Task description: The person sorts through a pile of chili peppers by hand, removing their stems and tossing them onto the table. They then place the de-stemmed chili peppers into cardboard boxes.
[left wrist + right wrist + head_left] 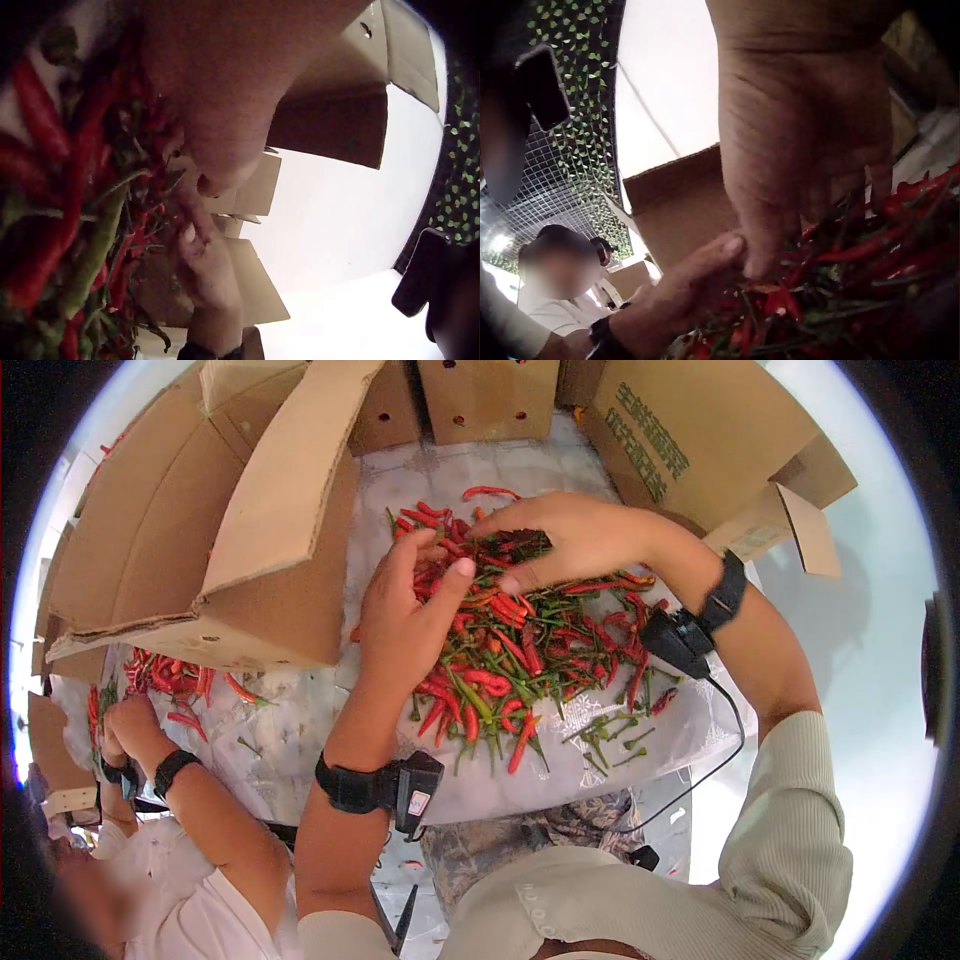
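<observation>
Red and green chilies (500, 650) lie in a loose pile on a table covered in pale plastic. My left hand (405, 610) rests on the pile's upper left, thumb extended, its other fingertips partly hidden. Across from it, my right hand (575, 540) reaches over the top with fingers spread; some tips are hidden among the chilies. The left wrist view has the left hand (217, 97) beside chilies (97, 210), the right hand (214, 277) facing it. In the right wrist view, the right hand's (802, 142) thumb is close to the left hand (667, 300). No chili is plainly gripped by either.
An open cardboard box (270, 610) stands left of the pile, with another box (490, 400) behind and one (690, 450) at back right. Loose green stems (605, 740) lie near the front edge. At far left, another person's hands (140, 730) are by more chilies (165, 672).
</observation>
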### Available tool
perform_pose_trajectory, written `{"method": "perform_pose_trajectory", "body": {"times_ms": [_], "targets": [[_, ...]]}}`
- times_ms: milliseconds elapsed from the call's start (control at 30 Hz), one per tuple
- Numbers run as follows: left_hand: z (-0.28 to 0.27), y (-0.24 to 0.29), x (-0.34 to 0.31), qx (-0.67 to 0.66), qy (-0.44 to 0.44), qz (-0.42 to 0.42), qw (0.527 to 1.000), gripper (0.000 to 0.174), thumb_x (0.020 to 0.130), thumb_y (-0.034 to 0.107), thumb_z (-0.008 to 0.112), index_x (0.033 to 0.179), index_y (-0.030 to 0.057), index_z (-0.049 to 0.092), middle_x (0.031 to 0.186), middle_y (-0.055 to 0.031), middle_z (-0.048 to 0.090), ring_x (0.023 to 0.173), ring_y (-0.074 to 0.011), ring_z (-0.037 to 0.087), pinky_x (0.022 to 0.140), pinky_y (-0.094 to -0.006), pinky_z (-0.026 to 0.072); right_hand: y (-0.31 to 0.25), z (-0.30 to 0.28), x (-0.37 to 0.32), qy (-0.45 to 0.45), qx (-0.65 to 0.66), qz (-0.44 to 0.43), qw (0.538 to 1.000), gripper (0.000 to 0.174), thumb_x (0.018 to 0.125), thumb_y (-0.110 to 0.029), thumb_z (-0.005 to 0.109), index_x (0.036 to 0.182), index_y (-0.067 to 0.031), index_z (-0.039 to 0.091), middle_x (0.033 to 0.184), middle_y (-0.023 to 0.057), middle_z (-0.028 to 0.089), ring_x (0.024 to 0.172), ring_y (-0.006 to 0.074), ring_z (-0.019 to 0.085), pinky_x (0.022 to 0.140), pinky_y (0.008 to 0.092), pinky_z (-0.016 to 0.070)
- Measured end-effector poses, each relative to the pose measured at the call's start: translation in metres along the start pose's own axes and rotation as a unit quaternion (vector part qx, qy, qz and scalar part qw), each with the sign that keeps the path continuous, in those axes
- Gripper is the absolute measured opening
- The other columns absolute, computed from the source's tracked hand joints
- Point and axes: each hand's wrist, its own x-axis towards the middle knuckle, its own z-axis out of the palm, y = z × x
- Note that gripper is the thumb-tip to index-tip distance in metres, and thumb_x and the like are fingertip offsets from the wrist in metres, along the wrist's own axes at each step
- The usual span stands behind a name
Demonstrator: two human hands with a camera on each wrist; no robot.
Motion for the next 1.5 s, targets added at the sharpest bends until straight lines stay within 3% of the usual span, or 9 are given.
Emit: {"method": "perform_pose_trajectory", "body": {"times_ms": [100, 300, 433, 533, 633, 833, 1033, 1233, 1500], "targets": [[-0.002, 0.008, -0.008, 0.174, -0.043, 0.142, 0.974, 0.031, 0.08, 0.018, 0.071, 0.105, 0.0024, 0.061, 0.106, -0.0137, 0.063, 0.098, -0.0246, 0.06, 0.088, -0.0351, 0.0453, -0.013, 0.001, -0.028, 0.02, 0.031, -0.02, 0.999, 0.041, 0.078, -0.018, 0.071, 0.116, -0.006, 0.06, 0.099, 0.017, 0.066, 0.095, 0.0325, 0.062, 0.084, 0.0397, 0.0473], [0.0, 0.015, -0.009, 0.138, -0.02, 0.183, 0.973, 0.018, 0.074, 0.016, 0.073, 0.069, 0.0026, 0.061, 0.093, -0.0089, 0.065, 0.089, -0.0272, 0.059, 0.083, -0.0363, 0.0438, -0.048, -0.007, -0.064, 0.103, 0.022, 0.214, 0.971, 0.03, 0.074, -0.001, 0.069, 0.104, -0.0024, 0.064, 0.094, 0.0112, 0.067, 0.086, 0.0237, 0.064, 0.08, 0.0332, 0.0491], [0.002, 0.008, -0.009, 0.109, 0.006, 0.199, 0.974, 0.013, 0.072, 0.006, 0.072, 0.069, 0.0023, 0.059, 0.089, -0.009, 0.065, 0.082, -0.024, 0.061, 0.076, -0.0335, 0.0462, -0.023, 0.012, -0.075, 0.36, -0.086, 0.211, 0.905, 0.018, 0.076, -0.002, 0.068, 0.095, -0.0019, 0.066, 0.088, 0.0092, 0.066, 0.08, 0.0186, 0.063, 0.075, 0.0317, 0.0485], [0.0, 0.021, -0.012, 0.113, -0.036, 0.169, 0.978, 0.01, 0.077, -0.001, 0.068, 0.082, 0.0018, 0.06, 0.093, -0.009, 0.064, 0.096, -0.0188, 0.06, 0.085, -0.0305, 0.046, -0.025, 0.008, -0.084, 0.325, -0.001, 0.181, 0.928, 0.017, 0.076, -0.011, 0.071, 0.092, -0.0056, 0.067, 0.087, 0.0142, 0.065, 0.08, 0.0278, 0.064, 0.072, 0.0363, 0.0509], [0.009, 0.029, -0.02, 0.083, -0.031, 0.133, 0.987, 0.018, 0.08, 0.0, 0.067, 0.097, 0.0009, 0.059, 0.092, -0.0072, 0.064, 0.092, -0.0159, 0.06, 0.083, -0.0278, 0.0468, -0.038, 0.003, -0.087, 0.232, 0.022, 0.228, 0.945, 0.016, 0.074, -0.006, 0.072, 0.087, -0.002, 0.064, 0.081, 0.0085, 0.062, 0.08, 0.0203, 0.06, 0.075, 0.0312, 0.0467], [0.007, 0.048, -0.031, -0.058, -0.076, -0.017, 0.995, 0.015, 0.094, 0.007, 0.053, 0.106, -0.0005, 0.057, 0.1, -0.0107, 0.066, 0.073, -0.0137, 0.063, 0.081, -0.0277, 0.049, -0.014, 0.022, -0.091, 0.208, -0.095, 0.133, 0.964, 0.012, 0.079, -0.015, 0.068, 0.084, -0.0049, 0.063, 0.079, 0.0125, 0.06, 0.073, 0.0311, 0.061, 0.066, 0.0383, 0.0479], [0.01, 0.04, -0.027, -0.002, -0.028, 0.116, 0.993, 0.024, 0.093, -0.003, 0.04, 0.112, -0.0034, 0.055, 0.109, -0.0151, 0.064, 0.076, -0.0156, 0.067, 0.083, -0.0294, 0.0487, -0.024, 0.017, -0.083, 0.337, 0.124, 0.206, 0.91, 0.01, 0.079, -0.005, 0.067, 0.087, -0.0037, 0.061, 0.076, 0.0064, 0.059, 0.069, 0.0195, 0.056, 0.066, 0.03, 0.0455], [0.013, 0.035, -0.028, 0.002, 0.012, 0.164, 0.986, 0.036, 0.078, -0.012, 0.048, 0.113, -0.0051, 0.053, 0.112, -0.015, 0.057, 0.11, -0.0225, 0.055, 0.097, -0.0317, 0.0425, -0.04, -0.01, -0.105, 0.155, 0.06, 0.246, 0.955, 0.017, 0.068, -0.008, 0.076, 0.08, -0.0035, 0.064, 0.075, 0.0061, 0.06, 0.066, 0.0198, 0.057, 0.061, 0.0311, 0.045], [0.011, 0.04, -0.03, 0.044, -0.034, 0.187, 0.981, 0.024, 0.077, -0.007, 0.058, 0.1, -0.0016, 0.059, 0.101, -0.0121, 0.057, 0.098, -0.021, 0.055, 0.088, -0.0306, 0.043, -0.032, 0.01, -0.105, 0.101, 0.003, 0.14, 0.985, 0.019, 0.067, -0.01, 0.075, 0.078, -0.0014, 0.062, 0.075, 0.0095, 0.058, 0.066, 0.0261, 0.058, 0.059, 0.0358, 0.0452]]}}
